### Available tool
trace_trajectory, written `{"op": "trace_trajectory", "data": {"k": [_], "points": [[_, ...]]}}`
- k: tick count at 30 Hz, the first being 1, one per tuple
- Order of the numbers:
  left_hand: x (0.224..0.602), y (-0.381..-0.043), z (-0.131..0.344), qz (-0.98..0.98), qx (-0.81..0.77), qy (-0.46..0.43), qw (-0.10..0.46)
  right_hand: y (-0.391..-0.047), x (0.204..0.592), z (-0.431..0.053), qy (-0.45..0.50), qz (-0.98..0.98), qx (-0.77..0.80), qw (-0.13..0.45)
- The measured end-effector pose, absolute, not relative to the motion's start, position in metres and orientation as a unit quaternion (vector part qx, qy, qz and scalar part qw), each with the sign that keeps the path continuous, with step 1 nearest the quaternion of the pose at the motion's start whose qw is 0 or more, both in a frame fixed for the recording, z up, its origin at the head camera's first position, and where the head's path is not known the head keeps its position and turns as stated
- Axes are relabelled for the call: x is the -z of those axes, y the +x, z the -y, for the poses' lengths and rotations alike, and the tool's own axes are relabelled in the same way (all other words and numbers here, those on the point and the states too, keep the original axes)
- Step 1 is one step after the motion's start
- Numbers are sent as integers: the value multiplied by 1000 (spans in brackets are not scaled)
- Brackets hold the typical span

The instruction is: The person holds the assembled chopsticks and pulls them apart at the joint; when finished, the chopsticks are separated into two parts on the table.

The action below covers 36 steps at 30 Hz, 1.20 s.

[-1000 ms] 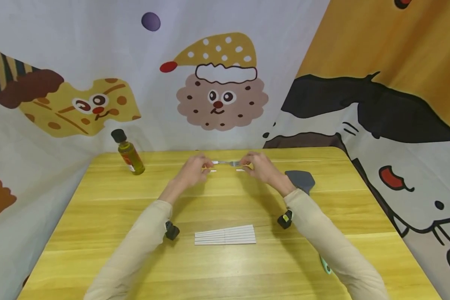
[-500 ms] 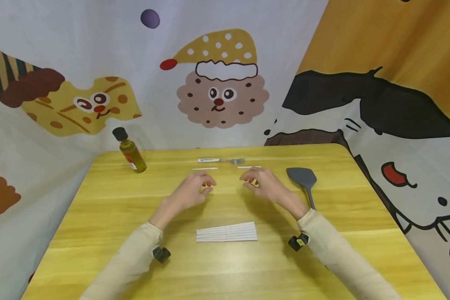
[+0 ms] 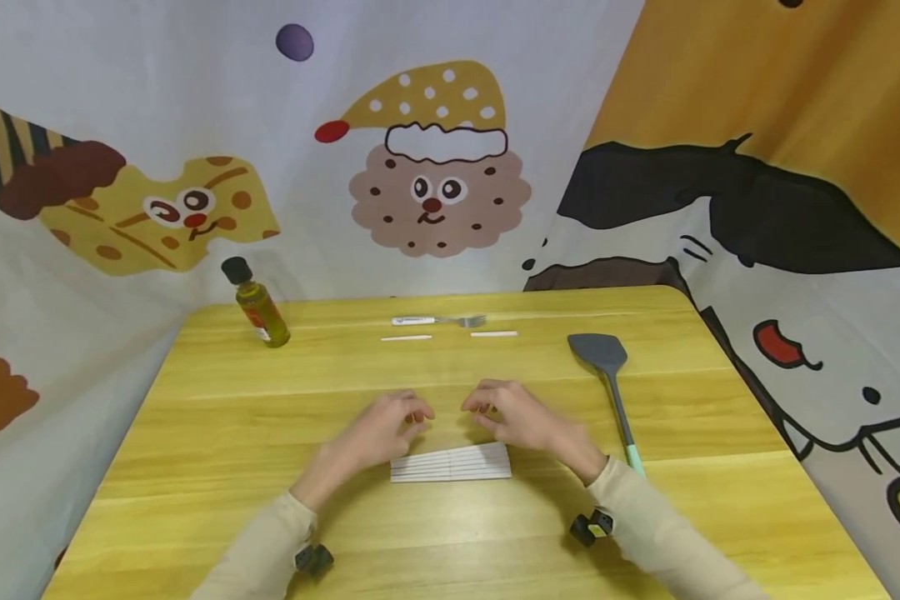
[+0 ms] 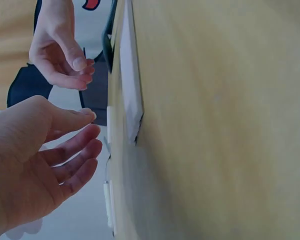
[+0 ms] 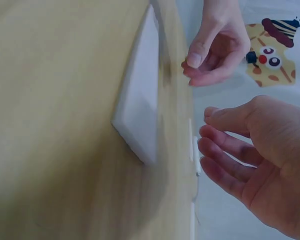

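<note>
My left hand (image 3: 385,429) and right hand (image 3: 519,418) hover over the middle of the table, fingers loosely bent and holding nothing. Close below them lies a white pleated strip (image 3: 450,467) with dark lines along it, wider at its right end. Both wrist views show a gap between each hand and the strip (image 5: 140,100). Farther back, two thin white sticks (image 3: 407,337) lie end to end, apart from each other. Behind them rests a fork (image 3: 438,321) with a white handle, its tines to the right.
A grey spatula (image 3: 598,352) with a light green handle lies to the right, its lower end covered by my right sleeve (image 3: 660,521). At the back left of the wooden table (image 3: 217,400) stands an oil bottle (image 3: 264,317) with a black cap. A cartoon-printed cloth (image 3: 442,275) hangs behind.
Both hands have left the two white sticks by the fork and come back toward me, over the pleated strip. The sticks now lie in full view.
</note>
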State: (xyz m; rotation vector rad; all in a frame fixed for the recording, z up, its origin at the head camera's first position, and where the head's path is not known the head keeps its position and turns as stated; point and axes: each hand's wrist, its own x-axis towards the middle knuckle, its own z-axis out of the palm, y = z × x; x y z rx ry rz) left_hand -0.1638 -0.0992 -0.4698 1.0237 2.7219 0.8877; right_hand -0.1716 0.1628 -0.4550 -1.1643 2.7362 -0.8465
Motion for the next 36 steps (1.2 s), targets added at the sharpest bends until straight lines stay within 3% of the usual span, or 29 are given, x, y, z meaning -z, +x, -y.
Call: {"op": "trace_trajectory", "data": {"k": [17,36], "points": [[486,-147,90,-881,-302,357,73,-151,480,-151,-380,-874,294,74],[486,-149,84,-885,-288,360,72,-152,490,-150,-390,-876,284,29]]}}
